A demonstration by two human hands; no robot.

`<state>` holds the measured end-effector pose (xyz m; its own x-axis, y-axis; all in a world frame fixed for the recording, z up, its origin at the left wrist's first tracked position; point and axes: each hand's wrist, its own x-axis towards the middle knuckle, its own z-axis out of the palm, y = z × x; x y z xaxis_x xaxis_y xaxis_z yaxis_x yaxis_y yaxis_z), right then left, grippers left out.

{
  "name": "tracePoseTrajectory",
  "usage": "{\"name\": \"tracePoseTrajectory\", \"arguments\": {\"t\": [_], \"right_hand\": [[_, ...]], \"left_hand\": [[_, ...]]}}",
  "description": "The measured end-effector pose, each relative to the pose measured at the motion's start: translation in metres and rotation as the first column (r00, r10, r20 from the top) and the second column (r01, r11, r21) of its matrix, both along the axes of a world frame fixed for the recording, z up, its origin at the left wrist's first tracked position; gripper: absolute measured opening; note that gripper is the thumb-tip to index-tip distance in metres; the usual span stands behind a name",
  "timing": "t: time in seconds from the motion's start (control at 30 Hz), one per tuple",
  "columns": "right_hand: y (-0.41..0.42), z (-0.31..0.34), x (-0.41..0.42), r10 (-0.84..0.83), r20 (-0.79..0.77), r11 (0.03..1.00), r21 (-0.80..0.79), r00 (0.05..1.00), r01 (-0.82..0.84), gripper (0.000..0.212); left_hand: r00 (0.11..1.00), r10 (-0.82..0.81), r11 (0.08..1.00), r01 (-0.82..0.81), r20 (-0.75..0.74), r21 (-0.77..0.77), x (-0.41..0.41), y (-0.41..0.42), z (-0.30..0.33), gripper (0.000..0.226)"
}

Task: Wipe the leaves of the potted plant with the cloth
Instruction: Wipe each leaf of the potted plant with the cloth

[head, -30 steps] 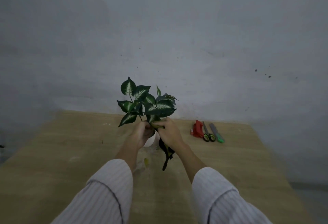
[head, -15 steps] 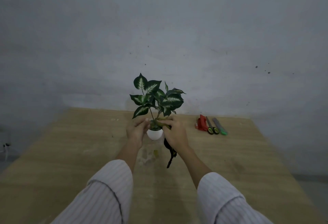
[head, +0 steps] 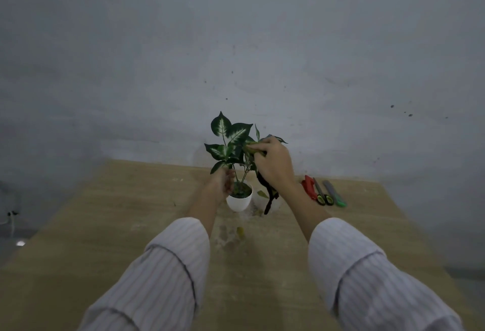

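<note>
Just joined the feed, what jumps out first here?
A potted plant in a white pot stands mid-table. The right hand pinches a cloth against an upper leaf; the left hand rests by the stems. Scissors lie to the right.

A small potted plant with dark green, heart-shaped leaves marked by white centres stands upright in a rounded white plastic pot, just below the middle of the frame. Thin stems rise from the dark filling of the pot and spread the leaves up and to the left. A yellow-green cloth is bunched against the leaves on the right side of the plant, at mid-frame. A dark strip hangs down right of the pot; whether it belongs to the cloth cannot be told.
</note>
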<state>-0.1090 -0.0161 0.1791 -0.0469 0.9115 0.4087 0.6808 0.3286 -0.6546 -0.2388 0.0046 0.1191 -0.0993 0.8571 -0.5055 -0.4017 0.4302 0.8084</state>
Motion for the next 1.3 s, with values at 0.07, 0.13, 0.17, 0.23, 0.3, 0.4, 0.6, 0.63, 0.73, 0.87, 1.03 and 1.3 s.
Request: {"name": "tracePoseTrajectory", "arguments": {"t": [0.07,0.13,0.17,0.23,0.3,0.4,0.6,0.63,0.73,0.87,1.03,1.3], "right_hand": [[0.008,0.006,0.000,0.005,0.020,1.000,0.001,1.000,-0.005,0.031],[0.013,0.010,0.000,0.009,0.025,1.000,0.006,1.000,-0.009,0.032],[0.014,0.011,-0.001,0.014,0.029,1.000,0.005,0.999,-0.014,0.032],[0.014,0.010,-0.001,0.029,0.047,1.000,-0.012,0.998,-0.029,0.033],[0.013,0.005,-0.003,0.038,0.065,0.999,-0.042,0.997,-0.035,0.032],[0.008,-0.008,-0.004,0.048,0.095,0.996,-0.080,0.994,-0.040,0.033],[0.007,-0.036,-0.011,0.109,0.192,0.972,-0.225,0.975,-0.064,0.034],[0.009,-0.040,-0.014,0.129,0.210,0.963,-0.261,0.969,-0.071,0.035],[0.012,-0.046,-0.022,0.149,0.218,0.954,-0.289,0.965,-0.082,0.037],[0.021,-0.043,-0.028,0.085,0.226,0.969,-0.246,0.970,-0.028,0.036],[0.032,-0.037,-0.030,0.117,0.339,0.947,-0.322,0.934,-0.002,0.030],[0.034,-0.050,-0.041,0.206,0.323,0.911,-0.408,0.924,-0.060,0.032]], "left_hand": [[0.997,-0.004,1.000,0.002,0.083,0.025,0.005,0.008,-0.001,0.029],[0.984,0.019,0.999,-0.027,0.175,0.042,0.009,0.015,-0.003,0.041],[0.977,0.023,0.998,-0.037,0.213,0.059,0.011,0.018,-0.004,0.046],[0.966,0.013,0.994,-0.039,0.257,0.098,0.016,0.023,-0.003,0.046],[0.959,0.013,0.990,-0.052,0.284,0.129,0.018,0.032,-0.005,0.030],[0.959,0.013,0.986,-0.059,0.283,0.153,0.017,0.045,-0.011,0.027],[0.982,-0.030,0.981,-0.007,0.188,0.194,0.003,0.043,-0.028,0.035],[0.990,-0.040,0.980,0.013,0.134,0.198,0.001,0.041,-0.031,0.034],[0.996,-0.068,0.980,0.079,-0.065,0.184,-0.003,0.035,-0.038,0.031],[0.971,-0.080,0.979,0.120,-0.225,0.167,-0.009,0.029,-0.037,0.024],[0.977,-0.144,0.972,0.170,-0.160,0.163,-0.015,0.019,-0.034,0.028],[0.984,-0.156,0.967,0.170,-0.088,0.188,-0.019,0.015,-0.033,0.038]]}}
